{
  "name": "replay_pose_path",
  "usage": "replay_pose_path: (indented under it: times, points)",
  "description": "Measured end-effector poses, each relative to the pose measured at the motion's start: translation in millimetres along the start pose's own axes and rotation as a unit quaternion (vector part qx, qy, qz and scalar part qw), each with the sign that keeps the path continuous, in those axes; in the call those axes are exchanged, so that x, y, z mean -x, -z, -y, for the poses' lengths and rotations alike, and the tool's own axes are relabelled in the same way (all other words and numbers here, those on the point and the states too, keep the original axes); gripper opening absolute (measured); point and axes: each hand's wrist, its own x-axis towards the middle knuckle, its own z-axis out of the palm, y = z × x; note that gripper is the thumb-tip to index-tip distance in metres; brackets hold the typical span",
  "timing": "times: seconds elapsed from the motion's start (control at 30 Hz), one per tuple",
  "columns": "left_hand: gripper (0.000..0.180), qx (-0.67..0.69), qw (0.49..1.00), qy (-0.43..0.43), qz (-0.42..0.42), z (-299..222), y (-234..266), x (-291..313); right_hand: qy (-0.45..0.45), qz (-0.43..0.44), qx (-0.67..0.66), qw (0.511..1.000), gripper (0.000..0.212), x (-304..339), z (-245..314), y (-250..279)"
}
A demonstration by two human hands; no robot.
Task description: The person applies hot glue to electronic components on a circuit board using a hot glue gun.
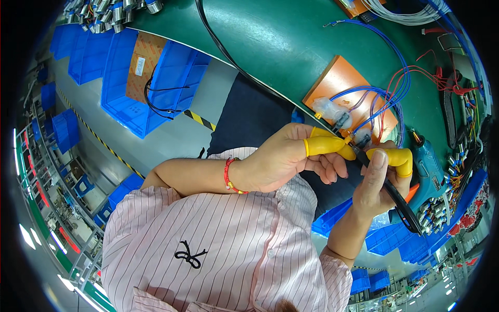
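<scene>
My left hand [291, 156], with yellow finger covers on its thumb and a finger, is pinched over the table's near edge. A small yellow-orange piece [349, 139] shows at its fingertips, close to the blue wires [400, 86]; what exactly lies in the pinch is hidden. In my right hand [379, 182], also with yellow finger covers, are slim black tweezers [397, 200], their tip close to the left fingertips. Just beyond both hands, an orange-brown block [338, 78] carries clear plastic-wrapped parts [330, 109] with blue, red and purple wires.
A teal glue gun [430, 169] lies right of my right hand. Small metal cylinders with wires [457, 161] crowd the right side, and more metal parts [112, 13] sit far left. A black cable [223, 49] crosses the green table [265, 31]. Blue bins [125, 109] stand at left.
</scene>
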Motion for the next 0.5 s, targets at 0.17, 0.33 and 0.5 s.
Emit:
replay_pose_path:
  times: [0.17, 0.33, 0.5]
  points:
    - [0.030, 0.009, 1.000, 0.002, 0.005, -0.5, 0.3, 0.3, 0.003, -0.001, 0.000, 1.000, 0.011, -0.5, -0.6, -1.6]
    - [0.030, 0.018, 1.000, 0.005, 0.007, -0.2, 1.4, -0.5, -0.003, -0.002, -0.004, 1.000, 0.012, -1.3, -0.6, -1.8]
    - [0.029, 0.029, 1.000, 0.005, 0.012, -0.9, 1.3, -0.4, -0.001, -0.009, 0.019, 1.000, 0.012, -1.5, -1.6, -2.9]
